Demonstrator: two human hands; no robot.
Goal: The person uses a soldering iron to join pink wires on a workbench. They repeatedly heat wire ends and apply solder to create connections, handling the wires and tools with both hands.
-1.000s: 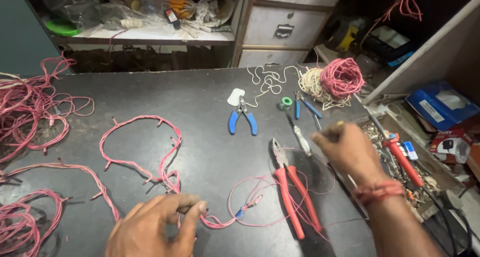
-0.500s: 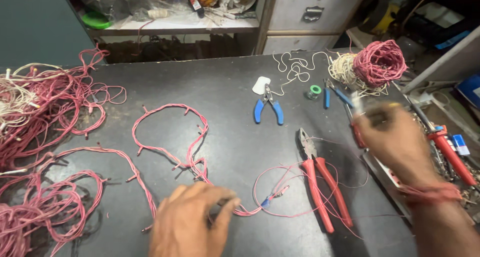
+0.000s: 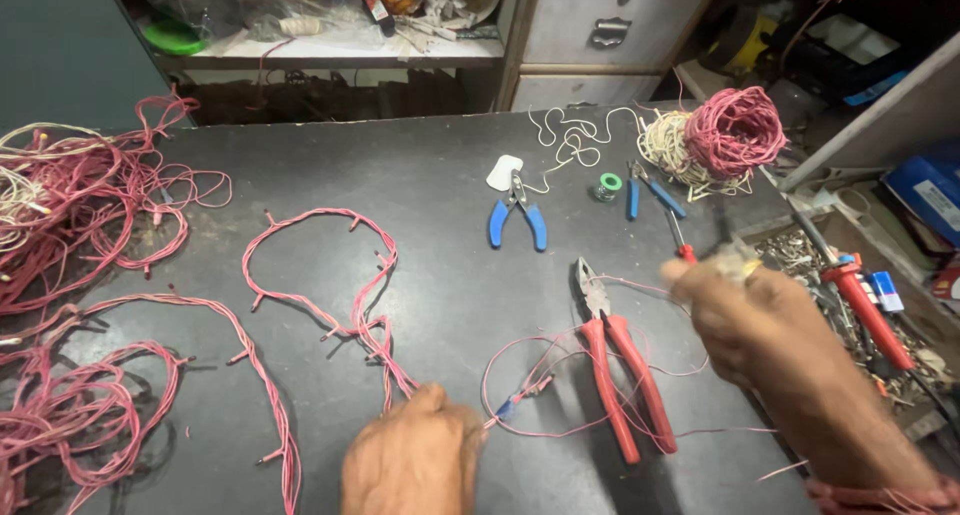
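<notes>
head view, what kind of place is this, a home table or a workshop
Most likely a small electrical repair or wiring workshop. The dark workbench is strewn with pink wire strings, red-handled pliers and blue-handled cutters lie among them, and a red soldering iron rests at the right edge beside cluttered shelves.

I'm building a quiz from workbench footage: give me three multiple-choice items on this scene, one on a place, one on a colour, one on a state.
1. Where do the red-handled pliers lie?
A. between the two hands
B. on the shelf
C. in a drawer

2. What colour are the small cutters' handles?
A. green
B. blue
C. yellow

3. How is the left hand?
A. raised in the air
B. down on the pink wire
C. gripping pliers

Answers: 1 A, they lie on the table left of the right hand; 2 B, plainly blue; 3 B, it presses the wire's end.
</notes>
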